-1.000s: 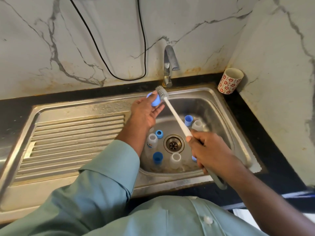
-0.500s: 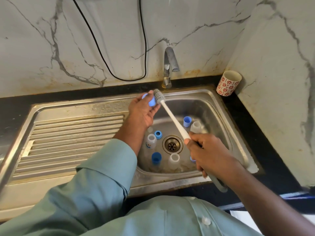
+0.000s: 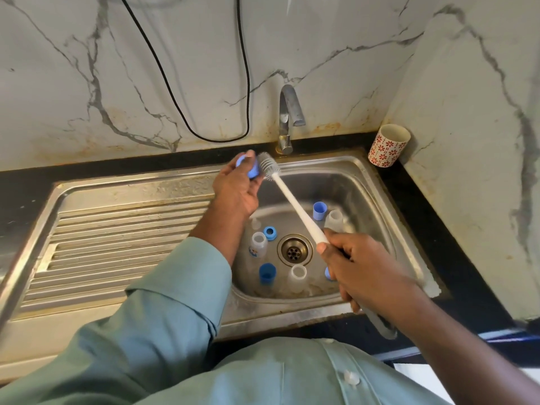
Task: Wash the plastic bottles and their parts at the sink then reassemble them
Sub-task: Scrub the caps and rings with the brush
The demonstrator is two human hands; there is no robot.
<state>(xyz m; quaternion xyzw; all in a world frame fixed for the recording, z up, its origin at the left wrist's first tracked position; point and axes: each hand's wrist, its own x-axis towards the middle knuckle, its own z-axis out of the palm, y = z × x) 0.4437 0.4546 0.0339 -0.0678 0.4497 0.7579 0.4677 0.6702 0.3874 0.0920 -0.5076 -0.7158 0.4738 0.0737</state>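
Note:
My left hand (image 3: 236, 188) holds a small blue bottle cap (image 3: 252, 170) over the back left of the steel sink basin (image 3: 344, 182). My right hand (image 3: 359, 264) grips the white handle of a bottle brush (image 3: 295, 206), whose grey bristle head touches the cap. Down in the basin, around the drain (image 3: 294, 250), stand clear plastic bottles (image 3: 258, 243) (image 3: 297, 276) (image 3: 333, 219), a blue ring (image 3: 270, 232) and blue caps (image 3: 319, 210) (image 3: 267, 273). One more blue piece (image 3: 328, 273) is partly hidden behind my right hand.
The tap (image 3: 287, 118) rises at the back of the sink, with no water running. A ribbed steel drainboard (image 3: 117, 244) lies to the left. A red-flowered cup (image 3: 388, 145) stands in the back right corner by the marble wall. A black cable (image 3: 187, 124) hangs on the wall.
My left hand and the cap shifted slightly left and back, and the brush head followed against the cap. The parts in the basin stayed where they were.

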